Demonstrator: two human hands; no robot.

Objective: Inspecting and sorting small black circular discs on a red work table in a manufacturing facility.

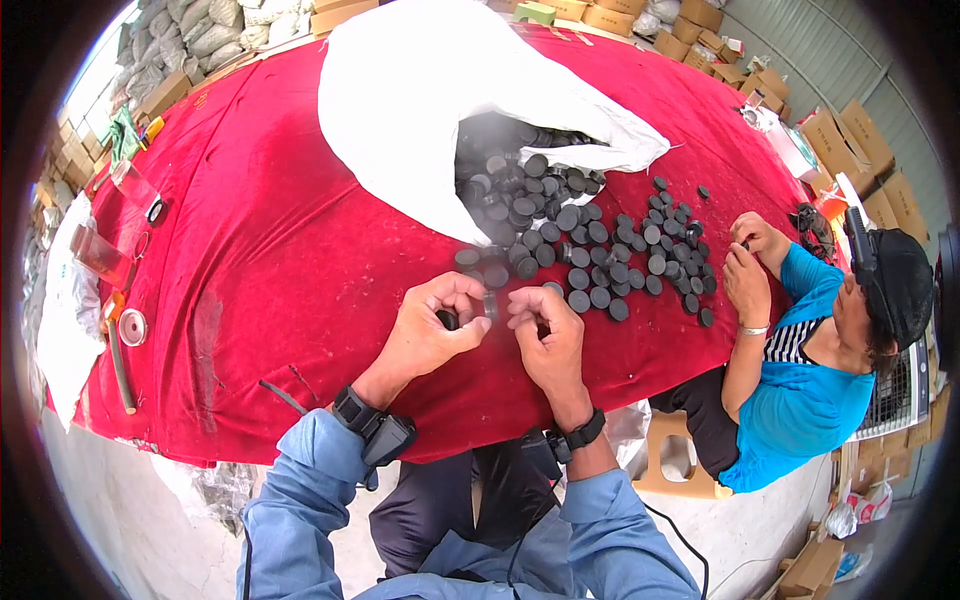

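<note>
My left hand (425,325) is closed above the near part of the red cloth, a round black cap (447,319) tucked in its curled fingers. At its thumb and fingertips is a small, clear, ring-like piece (490,305), too blurred to name. Close by on the right, my right hand (548,335) has its fingers bent inward; something dark shows between them, but I cannot make out what. Just beyond both hands lie many loose black caps (600,297), spilling from the mouth of a large white woven sack (400,110).
On the right, a co-worker (820,350) in blue handles a small dark piece with both hands. At the left edge of the red cloth (270,270) lie a hammer (118,355), a round white lid (132,327) and clear plastic jars (100,255). Cardboard boxes (845,145) stand behind.
</note>
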